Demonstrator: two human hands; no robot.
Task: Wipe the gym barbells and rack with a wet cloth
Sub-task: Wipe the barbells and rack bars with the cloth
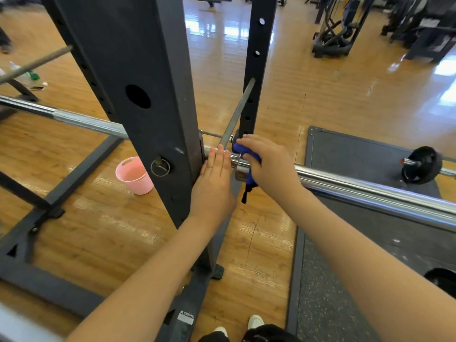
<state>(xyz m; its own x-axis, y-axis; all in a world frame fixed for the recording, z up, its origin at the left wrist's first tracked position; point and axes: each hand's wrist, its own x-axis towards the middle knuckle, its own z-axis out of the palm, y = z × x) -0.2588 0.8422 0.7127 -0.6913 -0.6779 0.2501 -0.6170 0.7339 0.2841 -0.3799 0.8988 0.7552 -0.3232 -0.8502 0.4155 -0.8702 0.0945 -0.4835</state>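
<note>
Hands (217,176) (269,164) crowd the barbell (357,183) collar beside the rack (153,95), gripping a cloth (246,150).

cloth (248,154): showing deep blue | barbell (357,186): gleaming chrome silver, knurled band left of the upright | rack upright (148,70): appearing matte charcoal, scuffed pale | bucket (134,175): showing pastel pink | floor (320,95): glowing honey woodgrain | mat (328,292): showing grey-flecked black

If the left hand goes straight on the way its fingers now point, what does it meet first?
The left hand lies flat, fingers pointing up and away over the barbell. Straight ahead, the thin slanted steel rod seems to come first, almost at the fingertips; depth is unclear, so the fingers might pass beside it.
</note>
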